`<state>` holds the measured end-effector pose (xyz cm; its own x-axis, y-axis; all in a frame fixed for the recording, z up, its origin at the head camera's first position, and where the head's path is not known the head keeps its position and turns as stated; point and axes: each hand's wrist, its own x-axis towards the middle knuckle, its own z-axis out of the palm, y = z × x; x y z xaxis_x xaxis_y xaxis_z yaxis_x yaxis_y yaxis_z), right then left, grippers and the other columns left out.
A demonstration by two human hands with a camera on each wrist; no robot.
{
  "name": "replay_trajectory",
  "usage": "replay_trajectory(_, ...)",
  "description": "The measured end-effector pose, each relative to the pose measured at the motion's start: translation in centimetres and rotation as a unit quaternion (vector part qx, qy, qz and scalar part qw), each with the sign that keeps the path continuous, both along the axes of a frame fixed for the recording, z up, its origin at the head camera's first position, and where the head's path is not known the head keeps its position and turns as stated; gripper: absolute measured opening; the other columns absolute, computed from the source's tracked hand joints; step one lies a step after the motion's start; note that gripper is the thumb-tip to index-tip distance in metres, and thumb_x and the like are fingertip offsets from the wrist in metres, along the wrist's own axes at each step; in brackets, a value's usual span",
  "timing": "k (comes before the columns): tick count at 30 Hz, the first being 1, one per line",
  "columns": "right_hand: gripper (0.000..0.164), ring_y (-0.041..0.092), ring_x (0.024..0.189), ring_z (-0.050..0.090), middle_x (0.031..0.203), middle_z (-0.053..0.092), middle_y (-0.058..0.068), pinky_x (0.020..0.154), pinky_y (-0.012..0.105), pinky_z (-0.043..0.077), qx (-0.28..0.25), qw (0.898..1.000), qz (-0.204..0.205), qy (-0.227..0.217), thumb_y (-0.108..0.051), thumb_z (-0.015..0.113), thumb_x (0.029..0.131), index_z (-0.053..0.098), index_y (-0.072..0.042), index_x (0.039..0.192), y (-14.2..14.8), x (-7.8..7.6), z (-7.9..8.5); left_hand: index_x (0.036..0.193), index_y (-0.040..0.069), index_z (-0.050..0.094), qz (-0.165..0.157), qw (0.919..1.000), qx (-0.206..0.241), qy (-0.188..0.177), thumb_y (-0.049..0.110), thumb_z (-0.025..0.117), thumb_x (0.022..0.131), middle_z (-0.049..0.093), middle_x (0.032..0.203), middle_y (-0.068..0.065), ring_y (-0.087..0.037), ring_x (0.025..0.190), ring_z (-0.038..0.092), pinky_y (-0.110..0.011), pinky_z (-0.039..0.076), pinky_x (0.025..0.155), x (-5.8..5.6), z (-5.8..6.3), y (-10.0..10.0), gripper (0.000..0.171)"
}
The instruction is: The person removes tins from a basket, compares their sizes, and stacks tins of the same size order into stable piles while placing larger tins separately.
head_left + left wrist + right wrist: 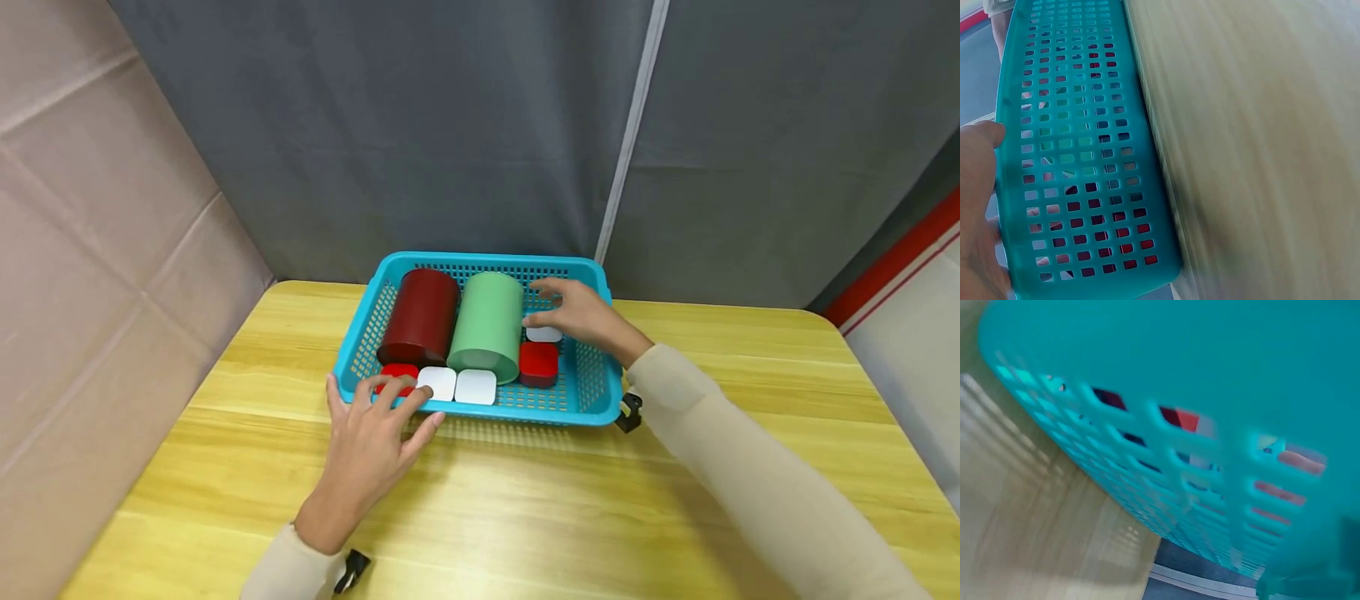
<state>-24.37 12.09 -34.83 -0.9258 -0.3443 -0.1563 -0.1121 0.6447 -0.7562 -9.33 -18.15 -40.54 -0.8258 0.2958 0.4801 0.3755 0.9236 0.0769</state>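
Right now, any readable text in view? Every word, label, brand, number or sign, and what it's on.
None readable.
Dark red cylinder, green cylinder: no text on visible sides.
Red blocks, white blocks: plain visible faces.
Blue basket: no visible lettering.
Hidden faces can't be checked.

Long, pale beige sleeves [757, 467] end in plain cuffs [666, 377], with a small black fitting [354, 570] beside each.
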Motion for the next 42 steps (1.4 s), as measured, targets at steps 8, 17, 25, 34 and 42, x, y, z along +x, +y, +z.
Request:
replay_trajectory(8, 0.074, 0.045, 0.144, 0.046, 0.164, 0.04, 0.023, 0.112, 0.06, 0.048, 0.016, 0.999, -0.012, -0.029, -0.027, 0.072, 0.097, 0.039, -0.008, 0.161, 0.2, -0.5, -0.3, 0.115, 0.028, 0.075, -0.008, 0.9999, 0.006, 0.002, 0.068, 0.034, 0.106, 0.071, 0.119, -0.003, -0.04, 0.117, 0.061, -0.091, 0.017, 0.107, -0.3, 0.0, 0.2, 0.059)
replay_trajectory(17, 0.078, 0.046, 0.149, 0.04, 0.167, 0.033, 0.026, 0.117, 0.061, 0.043, 0.031, 0.998, -0.008, -0.06, -0.023, 0.07, 0.097, 0.033, -0.005, 0.163, 0.0, -0.8, -0.6, 0.113, 0.027, 0.076, -0.016, 0.9997, 0.015, 0.012, 0.067, 0.038, 0.106, 0.071, 0.117, -0.003, -0.04, 0.116, 0.062, -0.091, 0.017, 0.106, -0.3, 0.0, 0.3, 0.055)
replay_trajectory(25, 0.077, 0.044, 0.143, 0.046, 0.164, 0.038, 0.026, 0.114, 0.056, 0.048, 0.05, 0.997, 0.002, -0.067, -0.019, 0.07, 0.096, 0.034, -0.003, 0.162, -0.7, -1.0, -1.1, 0.112, 0.026, 0.076, -0.017, 0.9993, 0.024, 0.023, 0.07, 0.027, 0.106, 0.072, 0.115, -0.004, -0.041, 0.114, 0.062, -0.091, 0.017, 0.106, -0.2, -0.1, 0.1, 0.067)
replay_trajectory(34, 0.067, 0.039, 0.127, 0.051, 0.159, 0.045, 0.026, 0.109, 0.052, 0.051, 0.087, 0.995, 0.009, -0.053, -0.015, 0.07, 0.097, 0.043, -0.001, 0.157, -1.3, -0.9, -1.7, 0.113, 0.025, 0.077, -0.012, 0.9993, 0.029, 0.023, 0.071, 0.027, 0.106, 0.072, 0.115, -0.005, -0.042, 0.114, 0.062, -0.091, 0.018, 0.106, 0.0, -0.4, -0.1, 0.068)
replay_trajectory(42, 0.058, 0.037, 0.122, 0.052, 0.155, 0.048, 0.024, 0.1, 0.045, 0.054, 0.103, 0.994, 0.014, -0.043, -0.013, 0.069, 0.099, 0.05, -0.004, 0.153, -1.5, -0.7, -2.0, 0.114, 0.026, 0.077, -0.014, 0.9993, 0.031, 0.017, 0.071, 0.027, 0.106, 0.072, 0.116, -0.005, -0.042, 0.115, 0.061, -0.091, 0.017, 0.106, 0.0, -0.3, 0.0, 0.068)
